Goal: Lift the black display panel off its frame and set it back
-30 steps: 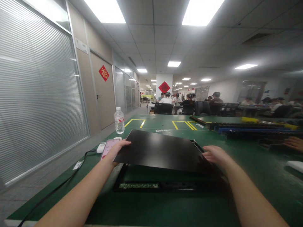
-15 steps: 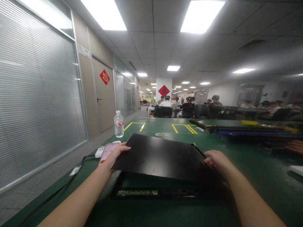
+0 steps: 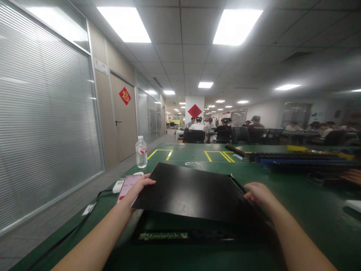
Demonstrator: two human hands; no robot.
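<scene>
A thin black panel is tilted over a black frame on the green table. My left hand grips the panel's left edge, thumb on top, fingers mostly hidden underneath. At the right side, where panel and frame meet, my right hand is closed with curled fingers on the frame's edge; its fingertips are partly hidden. A green circuit board strip shows along the near side of the frame. Most of the frame's inside is covered by the panel.
Left of the panel are a phone, a white device with a black cable and a water bottle. Dark and blue long strips lie at the right. Another person's hand is at the far right edge. People sit farther back.
The view has tilted slightly upward, so the scene sits a little lower. Both hands keep their places on the panel and frame.
</scene>
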